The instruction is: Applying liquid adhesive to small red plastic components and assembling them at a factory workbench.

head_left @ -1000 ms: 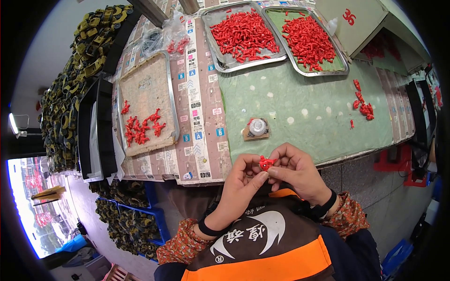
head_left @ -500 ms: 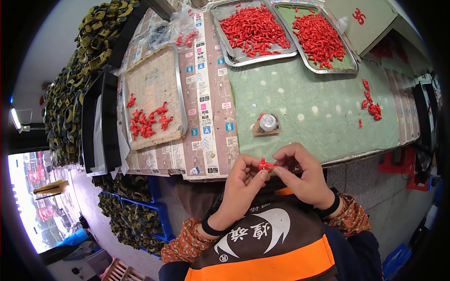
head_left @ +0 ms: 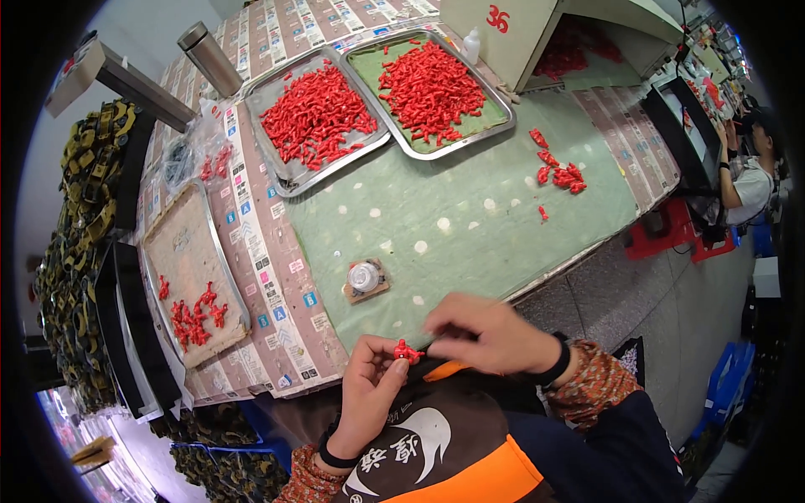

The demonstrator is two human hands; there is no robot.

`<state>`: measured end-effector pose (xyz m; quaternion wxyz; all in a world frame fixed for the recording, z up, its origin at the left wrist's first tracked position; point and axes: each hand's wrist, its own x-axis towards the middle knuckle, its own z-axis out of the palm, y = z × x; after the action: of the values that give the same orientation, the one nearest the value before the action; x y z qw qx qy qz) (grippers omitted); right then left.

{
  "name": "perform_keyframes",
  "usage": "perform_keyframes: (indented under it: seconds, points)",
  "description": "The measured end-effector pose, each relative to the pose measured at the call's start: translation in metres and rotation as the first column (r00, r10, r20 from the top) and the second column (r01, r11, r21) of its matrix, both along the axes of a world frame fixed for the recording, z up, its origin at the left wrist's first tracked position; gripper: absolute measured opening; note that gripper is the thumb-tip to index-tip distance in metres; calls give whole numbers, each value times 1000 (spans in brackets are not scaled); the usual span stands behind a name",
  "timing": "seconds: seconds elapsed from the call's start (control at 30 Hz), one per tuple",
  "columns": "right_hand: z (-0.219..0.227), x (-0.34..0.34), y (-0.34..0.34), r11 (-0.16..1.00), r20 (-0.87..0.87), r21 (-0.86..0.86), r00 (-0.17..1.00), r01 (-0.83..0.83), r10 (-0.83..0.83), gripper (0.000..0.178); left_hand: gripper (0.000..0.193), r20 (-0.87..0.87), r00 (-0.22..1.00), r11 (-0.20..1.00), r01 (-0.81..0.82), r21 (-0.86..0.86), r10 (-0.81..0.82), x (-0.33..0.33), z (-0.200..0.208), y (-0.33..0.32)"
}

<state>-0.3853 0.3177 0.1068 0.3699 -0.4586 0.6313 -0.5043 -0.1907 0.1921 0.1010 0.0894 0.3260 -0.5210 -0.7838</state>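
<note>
Red part [head_left: 408, 351] pinched in left hand [head_left: 373, 394] grip at table edge [head_left: 553, 272]; right hand [head_left: 486, 335] fingers loose.

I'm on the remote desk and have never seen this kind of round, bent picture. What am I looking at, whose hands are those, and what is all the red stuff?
The picture comes from a wide fisheye camera worn on a person's head, looking down, so straight edges bend near the rim. The two bare hands at the bottom are that person's own. The left hand pinches a small red part in its fingertips; the right hand is beside it, fingers close to the part. Ahead is a table with a green mat. On it lie two metal trays heaped with the same red pieces, a loose red cluster at right, and a small round metal fixture on a block. At left a third tray holds a few red pieces. Another person sits at far right.
</note>
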Motion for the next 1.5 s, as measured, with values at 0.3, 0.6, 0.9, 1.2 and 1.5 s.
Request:
perform_keyframes:
  seconds: [0.3,0.6,0.9,1.2,1.5]
  points:
    - [-31,-133,58,688,-629,-26,523,725,-575,7,21,18,999,991,-35,-131,37,-10,-2,-9]
    - [-50,-128,42,756,-784,-60,438,652,-440,10,22,62,998,991,-16,-132,24,-7,-5,-8]
    - [-50,-137,34,863,-841,-59,440,501,-314,16,23,36,997,995,-64,-81,67,-1,-10,-6]
    - [-53,-146,27,903,-863,-36,442,429,-244,16,25,-51,984,986,-168,26,169,2,-19,-10]
    - [-13,-73,-1,912,28,68,913,404,-406,10,26,-89,979,983,-181,27,182,12,-20,-13]
